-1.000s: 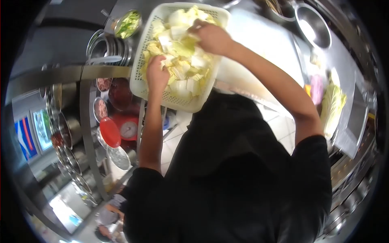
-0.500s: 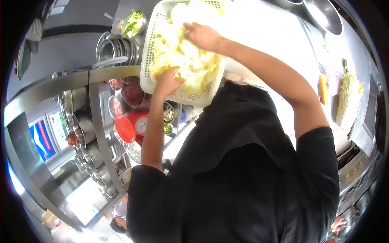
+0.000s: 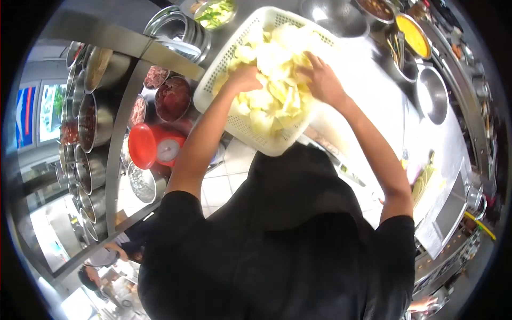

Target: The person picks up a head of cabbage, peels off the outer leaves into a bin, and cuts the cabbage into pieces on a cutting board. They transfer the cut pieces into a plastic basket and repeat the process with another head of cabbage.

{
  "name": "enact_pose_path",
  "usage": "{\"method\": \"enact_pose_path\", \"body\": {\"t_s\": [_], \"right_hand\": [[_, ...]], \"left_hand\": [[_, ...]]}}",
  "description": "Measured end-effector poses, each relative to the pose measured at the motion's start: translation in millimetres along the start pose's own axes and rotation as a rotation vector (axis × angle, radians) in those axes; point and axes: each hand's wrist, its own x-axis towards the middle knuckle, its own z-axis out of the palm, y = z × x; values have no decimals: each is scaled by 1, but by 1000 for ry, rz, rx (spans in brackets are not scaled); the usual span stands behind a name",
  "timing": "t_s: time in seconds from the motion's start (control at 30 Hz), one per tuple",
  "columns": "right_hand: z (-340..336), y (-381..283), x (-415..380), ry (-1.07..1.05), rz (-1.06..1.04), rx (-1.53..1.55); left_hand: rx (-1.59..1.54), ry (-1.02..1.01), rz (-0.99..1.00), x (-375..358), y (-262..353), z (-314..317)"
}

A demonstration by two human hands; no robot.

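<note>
A white plastic basket (image 3: pixel 213 85) with perforated walls holds a heap of torn pale yellow-green cabbage leaves (image 3: pixel 280 90). My left hand (image 3: pixel 244 81) lies on the left side of the heap, thumb apart, its other fingers partly lost among the leaves. On the right side of the heap, my right hand (image 3: pixel 326 84) has its fingers spread and touching the leaves. Glare washes out detail around the leaves and the basket's right wall.
Left of the basket are stacked metal pots (image 3: pixel 178 29) and a bowl of cut greens (image 3: pixel 216 13). Below stand meat bowls (image 3: pixel 172 98) and a red-lidded container (image 3: pixel 143 145). A wok (image 3: pixel 336 16) and a yellow-filled pot (image 3: pixel 413 36) stand at the back. A cabbage (image 3: pixel 424 181) lies right.
My right hand has moved from the heap's upper part to its right side, and my left hand higher on the left. The view has shifted, showing more of the back counter.
</note>
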Motion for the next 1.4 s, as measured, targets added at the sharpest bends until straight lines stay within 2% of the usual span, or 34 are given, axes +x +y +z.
{"method": "enact_pose_path", "body": {"t_s": [0.03,0.07,0.13,0.2,0.27,0.3,0.33,0.43,0.47,0.53,0.57,0.73,0.8,0.87,0.93,1.0,1.03,1.07,1.1,1.13,1.17,1.2,1.23,1.27,1.3,1.33,1.37,1.4], "right_hand": [[4,2,-2,57,-9,-4],[3,1,-2,62,-26,-16],[0,-3,-5,113,8,86],[-10,-17,0,178,5,83],[-16,-28,8,268,-3,277],[-18,-36,14,198,39,384],[-18,-45,21,198,41,383],[-32,-72,52,37,349,1145],[-34,-70,57,45,343,1140],[-34,-63,71,-41,334,1210],[-34,-60,75,28,292,1133],[-44,-52,82,31,345,1061],[-53,-51,81,-31,375,1140],[-59,-45,79,-44,392,1142],[-63,-40,76,-70,358,1331],[-53,-29,69,-88,405,1432],[-44,-28,64,-10,608,1440],[-42,-26,59,87,820,1438],[-68,-41,52,-3,586,1687],[-43,-25,50,-34,402,1700],[-23,-17,49,-76,412,1482],[4,-6,44,5,47,964],[-5,-19,42,13,333,940],[20,-23,49,121,385,804],[16,-28,51,52,358,769],[11,-33,50,25,291,730],[9,-36,45,93,297,664],[3,-35,43,38,316,600]], "left_hand": [[-199,-155,28,2,-11,-4],[-205,-134,29,3,-21,-4],[-450,-430,-15,1,-33,0],[-414,-359,-11,-17,-26,-5],[-447,-56,94,-27,-20,-22],[-544,84,102,-28,-18,-26],[-544,83,103,-29,-16,-31],[-789,99,159,-41,14,-72],[-785,104,167,-40,16,-73],[-1047,247,230,-34,14,-71],[-1247,211,249,-32,12,-71],[-1311,160,261,-29,22,-66],[-1329,122,252,-26,28,-70],[-1578,-6,321,-25,28,-75],[-1647,-71,358,-19,22,-65],[-1831,-103,420,-20,24,-59],[-1869,-83,386,-23,26,-58],[-1732,17,485,-22,23,-47],[-1597,100,599,-18,17,-34],[-1891,-111,25,-9,4,-37],[-1465,76,242,-26,20,-43],[-1404,-19,72,-21,10,-42],[-1288,-34,192,-15,-6,-29],[-1340,-141,261,12,-57,-2],[-930,20,409,6,-47,-3],[-877,70,316,-18,-4,-24],[-850,37,335,-13,-10,-19],[-823,23,344,-6,-20,-17]]}}
